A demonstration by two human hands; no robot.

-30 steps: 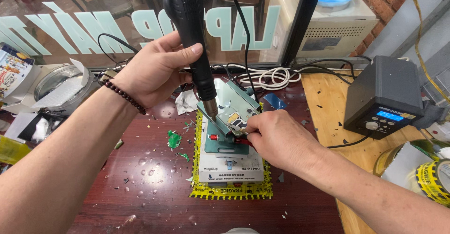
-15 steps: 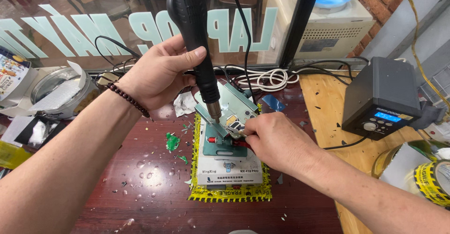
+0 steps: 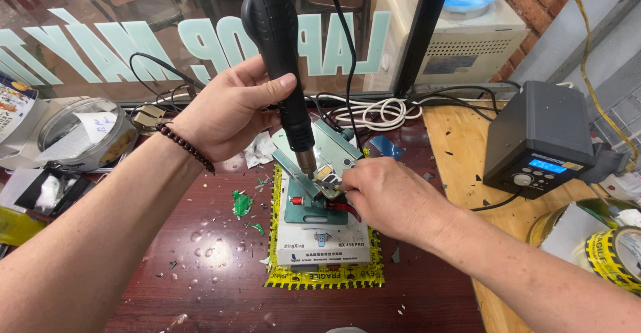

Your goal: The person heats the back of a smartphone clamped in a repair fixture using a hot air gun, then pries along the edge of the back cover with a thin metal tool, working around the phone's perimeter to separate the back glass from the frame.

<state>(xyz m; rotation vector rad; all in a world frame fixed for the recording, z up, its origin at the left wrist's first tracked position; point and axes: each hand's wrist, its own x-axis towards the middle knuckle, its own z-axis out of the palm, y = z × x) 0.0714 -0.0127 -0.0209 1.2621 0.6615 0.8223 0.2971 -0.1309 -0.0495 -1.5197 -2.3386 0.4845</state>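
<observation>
Left hand (image 3: 230, 113) wrapped around black hot-air gun (image 3: 280, 59), held upright, nozzle down just beside the right fingertips; right hand (image 3: 390, 199) closed, pinching something too small to identify against the tilted green clamp fixture (image 3: 314, 173); fixture directly beneath both hands, seated on white base (image 3: 324, 249); grey control station (image 3: 537, 139) well right of right hand; green fragments (image 3: 242, 204) below left hand.

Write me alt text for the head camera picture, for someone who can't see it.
A left hand holds a black hot-air wand nozzle-down over a small part clamped in a green metal fixture, while the right hand works at that part. They sit on a dark red wooden table; a black soldering station box stands to the right.
</observation>
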